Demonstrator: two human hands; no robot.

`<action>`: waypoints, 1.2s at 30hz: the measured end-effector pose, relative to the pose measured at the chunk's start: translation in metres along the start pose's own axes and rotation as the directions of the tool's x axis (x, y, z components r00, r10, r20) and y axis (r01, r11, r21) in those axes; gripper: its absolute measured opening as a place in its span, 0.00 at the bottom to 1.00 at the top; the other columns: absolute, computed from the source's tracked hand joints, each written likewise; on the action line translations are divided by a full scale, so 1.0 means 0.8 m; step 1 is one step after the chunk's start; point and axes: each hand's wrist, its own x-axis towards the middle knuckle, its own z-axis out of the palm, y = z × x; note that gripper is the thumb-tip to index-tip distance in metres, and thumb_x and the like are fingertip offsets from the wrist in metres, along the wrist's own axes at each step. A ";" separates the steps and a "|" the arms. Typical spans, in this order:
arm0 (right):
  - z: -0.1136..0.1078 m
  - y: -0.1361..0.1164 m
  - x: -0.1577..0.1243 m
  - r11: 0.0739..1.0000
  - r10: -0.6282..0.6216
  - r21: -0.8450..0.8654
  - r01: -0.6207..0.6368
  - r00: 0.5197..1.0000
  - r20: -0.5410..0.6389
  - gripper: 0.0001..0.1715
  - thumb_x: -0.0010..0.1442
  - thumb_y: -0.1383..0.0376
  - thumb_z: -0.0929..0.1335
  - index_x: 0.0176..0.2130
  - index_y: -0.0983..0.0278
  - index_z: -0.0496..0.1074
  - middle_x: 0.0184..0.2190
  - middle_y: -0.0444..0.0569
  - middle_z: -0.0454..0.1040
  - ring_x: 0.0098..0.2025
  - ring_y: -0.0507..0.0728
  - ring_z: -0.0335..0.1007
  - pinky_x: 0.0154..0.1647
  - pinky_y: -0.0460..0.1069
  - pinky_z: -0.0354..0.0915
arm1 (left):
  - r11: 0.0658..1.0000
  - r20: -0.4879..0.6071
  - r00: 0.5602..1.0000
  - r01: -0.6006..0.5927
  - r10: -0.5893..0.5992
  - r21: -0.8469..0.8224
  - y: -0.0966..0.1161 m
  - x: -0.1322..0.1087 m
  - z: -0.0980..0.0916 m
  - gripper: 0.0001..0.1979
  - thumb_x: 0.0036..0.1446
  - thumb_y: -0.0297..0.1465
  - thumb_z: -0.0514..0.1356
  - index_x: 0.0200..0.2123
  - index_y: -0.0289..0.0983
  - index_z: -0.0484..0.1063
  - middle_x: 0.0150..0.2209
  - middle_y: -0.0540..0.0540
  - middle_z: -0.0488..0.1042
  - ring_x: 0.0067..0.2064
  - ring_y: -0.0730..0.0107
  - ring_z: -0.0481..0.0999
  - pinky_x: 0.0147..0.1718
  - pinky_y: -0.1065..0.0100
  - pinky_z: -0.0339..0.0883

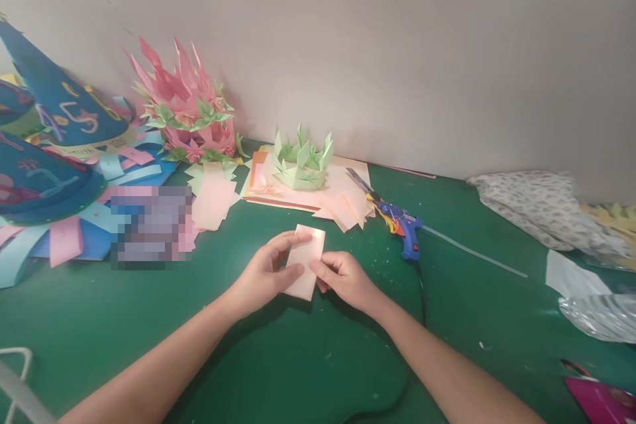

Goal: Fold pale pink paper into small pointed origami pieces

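A small folded piece of pale pink paper (pixel 305 271) is held just above the green table, between both hands. My left hand (pixel 265 271) grips its left side, thumb on the front and fingers along the top edge. At the right edge, my right hand (pixel 345 278) pinches the paper between thumb and curled fingers. Behind the hands, a light green folded-paper crown (pixel 302 169) stands on a stack of coloured sheets (pixel 348 172). Loose pale pink paper pieces (pixel 342 212) lie at the front of that stack.
A blue glue gun (pixel 408 238) with a glue stick and cord lies to the right, beside a box cutter (pixel 362 184). Pink paper crowns (pixel 191 106) and blue cone hats (pixel 74 112) crowd the left. A plastic bottle (pixel 599 318) lies at the right edge.
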 end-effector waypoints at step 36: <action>0.002 0.001 0.003 0.973 0.096 0.228 -0.044 0.970 -0.223 0.19 0.58 0.59 0.61 0.21 0.66 0.67 0.12 0.42 0.65 0.15 0.48 0.57 0.17 0.43 0.54 | 0.995 0.282 0.956 0.063 -0.083 0.079 0.019 -0.003 -0.020 0.25 0.50 0.24 0.57 0.52 0.46 0.60 0.49 0.45 0.62 0.37 0.72 0.67 0.28 0.74 0.64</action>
